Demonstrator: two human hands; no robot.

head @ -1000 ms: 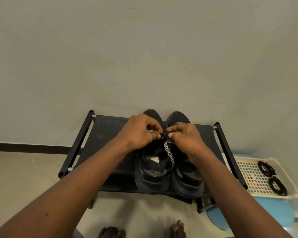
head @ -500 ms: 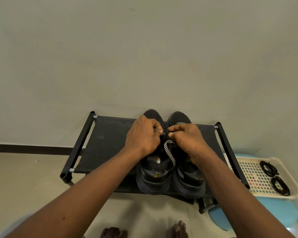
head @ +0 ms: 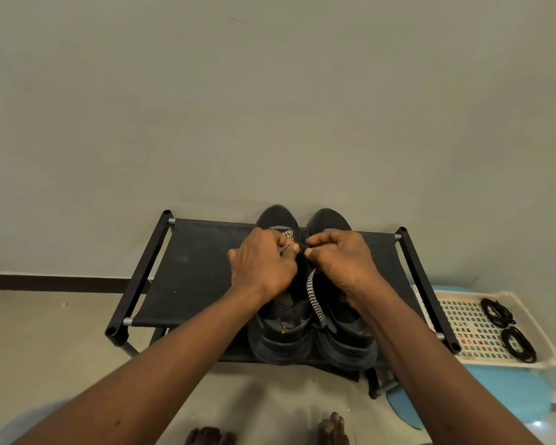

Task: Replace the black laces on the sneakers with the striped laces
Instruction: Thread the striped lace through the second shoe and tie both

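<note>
Sneakers (head: 280, 345) are set side by side on a rack (head: 193, 268), frame centre. The striped lace (head: 315, 300) is pinched by left hand (head: 264, 268) and right hand (head: 341, 264) above the left-of-frame sneaker. Black laces (head: 519, 345) are coiled in the tray (head: 463, 322), lower right: removal is judged done, threading partway.

The rack (head: 199, 277) stands against the wall (head: 270, 107) at 12 o'clock. Two sneakers (head: 281, 343) sit side by side on its top tier, right of centre, toes at 12, heels at 6. The left hand (head: 264, 264) and right hand (head: 344, 261) meet over them. The lace (head: 315, 300) trails toward 6 between the shoes. At 3 o'clock, a basket (head: 456, 322) on a stool (head: 511, 390) holds two coiled laces (head: 496, 313).
</note>
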